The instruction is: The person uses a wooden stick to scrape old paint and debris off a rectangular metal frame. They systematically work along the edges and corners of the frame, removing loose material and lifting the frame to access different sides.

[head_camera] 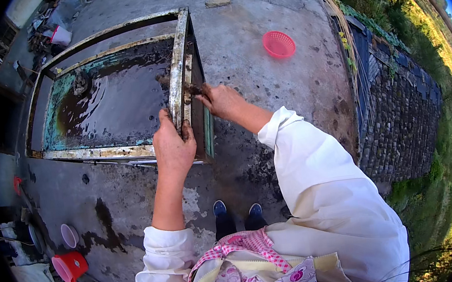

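A rectangular cabinet-like box with a worn, whitish, stained frame lies before me, holding dark, murky water. My left hand grips the frame's right-hand bar near its front corner, thumb on one side and fingers on the other. Just outside that bar, my right hand pinches a small dark, dirty scrubbing wad against the box's end; its exact kind is unclear. A greyish clump sits in the water at the far left. The fingers of both hands are smeared with dark dirt.
On the concrete floor stand a pink plastic basket and a flat stone. A red bucket and a pale basin are at lower left. Beyond the floor's right edge lies a tiled roof.
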Motion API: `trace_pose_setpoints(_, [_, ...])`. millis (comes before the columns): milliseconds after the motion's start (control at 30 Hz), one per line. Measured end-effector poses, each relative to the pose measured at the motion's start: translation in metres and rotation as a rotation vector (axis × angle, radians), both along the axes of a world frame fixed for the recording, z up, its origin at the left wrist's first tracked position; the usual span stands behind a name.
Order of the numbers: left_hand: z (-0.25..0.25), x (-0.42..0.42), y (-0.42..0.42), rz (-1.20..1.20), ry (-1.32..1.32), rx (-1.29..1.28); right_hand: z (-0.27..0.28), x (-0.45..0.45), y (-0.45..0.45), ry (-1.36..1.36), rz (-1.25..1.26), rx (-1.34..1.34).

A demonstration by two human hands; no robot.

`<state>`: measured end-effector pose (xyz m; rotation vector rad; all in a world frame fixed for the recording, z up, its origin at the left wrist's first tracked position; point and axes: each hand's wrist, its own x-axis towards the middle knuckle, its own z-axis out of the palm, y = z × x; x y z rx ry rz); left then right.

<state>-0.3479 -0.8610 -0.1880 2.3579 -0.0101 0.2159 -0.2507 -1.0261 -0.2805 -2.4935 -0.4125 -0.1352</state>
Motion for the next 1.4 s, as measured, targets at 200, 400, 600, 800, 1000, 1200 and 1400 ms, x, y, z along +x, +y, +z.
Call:
trace_pose_setpoints(200, [-0.008, 0.005, -0.004, -0.084, -0.096, -0.018, -0.038, -0.055, 0.012, -0.071, 0.023, 0.242])
trace_pose_setpoints(400, [-0.009, 0.002, -0.007, -0.045, 0.046, -0.093, -0.04, -0.002, -0.002, -0.053, -0.255, 0.302])
trace_pose_setpoints(600, [-0.026, 0.005, 0.005, -0.03, -0.047, -0.137, -0.019, -0.107, 0.015, 0.104, 0.038, 0.31])
trace_pose_setpoints(800, [-0.01, -0.006, 0.002, -0.016, -0.061, 0.047, 0.043, -0.013, -0.013, 0.004, 0.113, -0.142])
trace_pose_setpoints(1000, [-0.01, 0.0, -0.005, 0.001, -0.071, 0.043, 0.032, 0.007, -0.032, 0.005, -0.122, -0.12])
trace_pose_setpoints(1200, [-0.019, 0.004, 0.004, -0.061, -0.02, 0.005, 0.017, -0.093, -0.034, 0.328, -0.15, 0.402])
trace_pose_setpoints(1400, [0.001, 0.008, 0.006, -0.069, 0.332, -0.341, -0.005, -0.117, -0.013, 0.043, -0.215, 0.531])
